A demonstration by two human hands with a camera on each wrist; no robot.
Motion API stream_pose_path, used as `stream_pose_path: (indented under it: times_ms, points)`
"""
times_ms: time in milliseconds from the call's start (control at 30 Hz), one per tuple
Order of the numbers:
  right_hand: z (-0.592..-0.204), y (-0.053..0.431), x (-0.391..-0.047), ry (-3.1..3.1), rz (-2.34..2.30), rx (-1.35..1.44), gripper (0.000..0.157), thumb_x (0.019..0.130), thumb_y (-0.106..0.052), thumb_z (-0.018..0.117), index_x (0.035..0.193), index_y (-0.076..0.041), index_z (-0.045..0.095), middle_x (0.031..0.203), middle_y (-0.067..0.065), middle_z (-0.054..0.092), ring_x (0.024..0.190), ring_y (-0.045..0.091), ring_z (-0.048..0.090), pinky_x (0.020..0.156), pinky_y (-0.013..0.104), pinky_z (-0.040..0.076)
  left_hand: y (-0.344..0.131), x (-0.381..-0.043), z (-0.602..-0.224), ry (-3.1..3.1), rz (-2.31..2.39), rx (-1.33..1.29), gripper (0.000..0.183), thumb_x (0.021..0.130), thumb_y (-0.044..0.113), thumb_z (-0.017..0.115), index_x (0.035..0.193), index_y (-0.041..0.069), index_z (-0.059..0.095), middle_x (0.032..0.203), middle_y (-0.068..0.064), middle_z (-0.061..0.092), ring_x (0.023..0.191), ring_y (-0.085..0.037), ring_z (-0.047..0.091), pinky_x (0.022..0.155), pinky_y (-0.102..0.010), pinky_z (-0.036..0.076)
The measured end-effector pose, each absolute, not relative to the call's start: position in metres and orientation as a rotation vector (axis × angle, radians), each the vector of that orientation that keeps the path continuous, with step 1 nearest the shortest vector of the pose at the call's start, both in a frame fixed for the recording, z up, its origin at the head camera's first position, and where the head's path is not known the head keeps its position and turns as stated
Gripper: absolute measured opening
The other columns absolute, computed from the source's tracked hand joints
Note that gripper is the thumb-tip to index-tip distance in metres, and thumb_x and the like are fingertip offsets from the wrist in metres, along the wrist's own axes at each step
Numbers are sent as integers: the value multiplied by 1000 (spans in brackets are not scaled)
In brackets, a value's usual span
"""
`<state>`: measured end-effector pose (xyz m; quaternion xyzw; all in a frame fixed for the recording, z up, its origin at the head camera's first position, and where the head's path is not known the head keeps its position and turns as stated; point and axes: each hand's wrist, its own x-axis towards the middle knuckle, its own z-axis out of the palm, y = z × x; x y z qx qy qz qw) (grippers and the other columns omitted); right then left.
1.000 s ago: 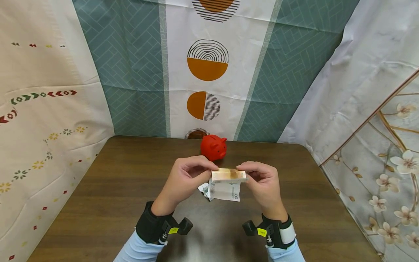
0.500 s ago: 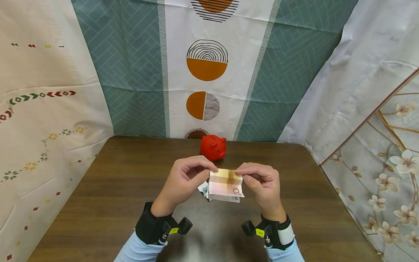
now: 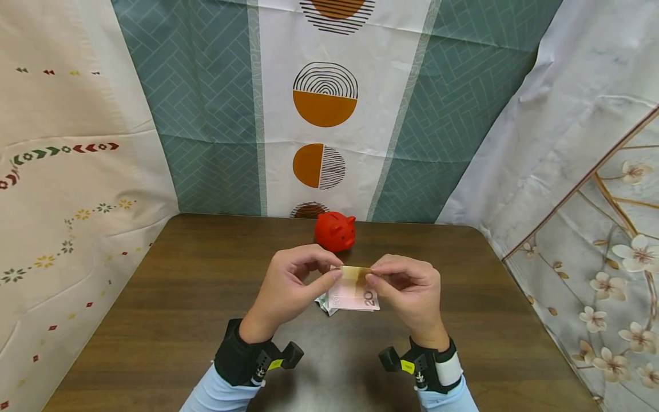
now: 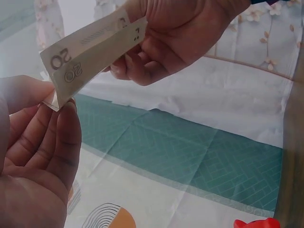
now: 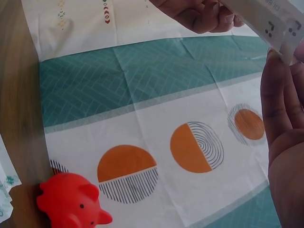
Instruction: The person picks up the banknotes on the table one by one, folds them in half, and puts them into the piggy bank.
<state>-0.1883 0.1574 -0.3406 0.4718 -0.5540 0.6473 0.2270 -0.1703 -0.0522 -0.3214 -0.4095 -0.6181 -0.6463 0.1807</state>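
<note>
Between both hands a banknote marked 20 is held above the table, folded lengthwise into two layers, as the left wrist view shows. My left hand pinches its left end between thumb and fingers. At the other end my right hand pinches it, the thumb lying across the front. Behind and below the note, crumpled paper with greenish print lies on the table, mostly covered in the head view; its edge appears in the right wrist view. A red piggy bank stands beyond the hands.
The brown wooden table extends on both sides of the arms. Its far edge meets a patterned green and white cloth. Printed cloths also hang at left and right.
The banknote's upper strip has come down in front, so its pinkish 20 face now covers the pale lower part. My right thumb has moved inward across the note. The piggy bank stays put.
</note>
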Motion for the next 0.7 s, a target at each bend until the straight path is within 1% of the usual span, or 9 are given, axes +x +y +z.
stream_pose_path:
  times_ms: [233, 267, 367, 467, 500, 600, 700]
  points:
    - [-339, 156, -187, -1533, 1747, 1294, 12, 81, 5, 70, 92, 6, 66, 81, 19, 63, 67, 25, 57, 62, 28, 53, -52, -170, -321, -1722, -1799, -1161, 22, 74, -21, 65, 90, -6, 64, 84, -11, 63, 71, -20, 54, 61, -33, 52]
    - [-339, 156, -187, -1541, 1733, 1287, 12, 81, 4, 70, 93, 6, 66, 81, 18, 63, 65, 23, 56, 59, 24, 52, -52, -170, -321, -1717, -1792, -1168, 22, 73, -21, 65, 90, -5, 64, 83, -11, 63, 70, -20, 54, 61, -33, 52]
    - [-337, 153, -184, -1585, 1685, 1268, 14, 84, -2, 69, 94, 6, 65, 81, 17, 63, 65, 20, 55, 57, 22, 50, -50, -171, -321, -1694, -1751, -1199, 24, 72, -21, 66, 89, -4, 64, 82, -10, 63, 69, -19, 54, 60, -32, 51]
    - [-334, 149, -183, -1605, 1671, 1295, 12, 86, -4, 67, 94, 6, 64, 80, 15, 62, 64, 19, 54, 54, 21, 48, -48, -172, -322, -1675, -1688, -1224, 25, 71, -19, 67, 90, -3, 64, 81, -8, 63, 68, -17, 54, 57, -32, 50]
    - [-334, 148, -183, -1603, 1672, 1309, 11, 87, -3, 66, 93, 6, 64, 79, 15, 62, 64, 20, 54, 55, 23, 50, -47, -172, -321, -1671, -1671, -1230, 26, 71, -19, 67, 90, -2, 64, 81, -8, 62, 68, -17, 54, 57, -33, 50]
    - [-333, 145, -184, -1578, 1681, 1352, 6, 87, 0, 64, 90, 5, 65, 76, 14, 61, 62, 20, 54, 54, 25, 50, -45, -173, -321, -1682, -1631, -1232, 24, 72, -15, 67, 90, 0, 64, 80, -6, 62, 68, -15, 53, 55, -33, 49]
    - [-334, 143, -185, -1573, 1656, 1371, 5, 86, 0, 65, 89, 4, 65, 76, 13, 61, 63, 20, 55, 52, 26, 50, -43, -173, -322, -1709, -1613, -1223, 17, 75, -11, 68, 87, 1, 65, 78, -3, 61, 68, -15, 52, 54, -33, 47]
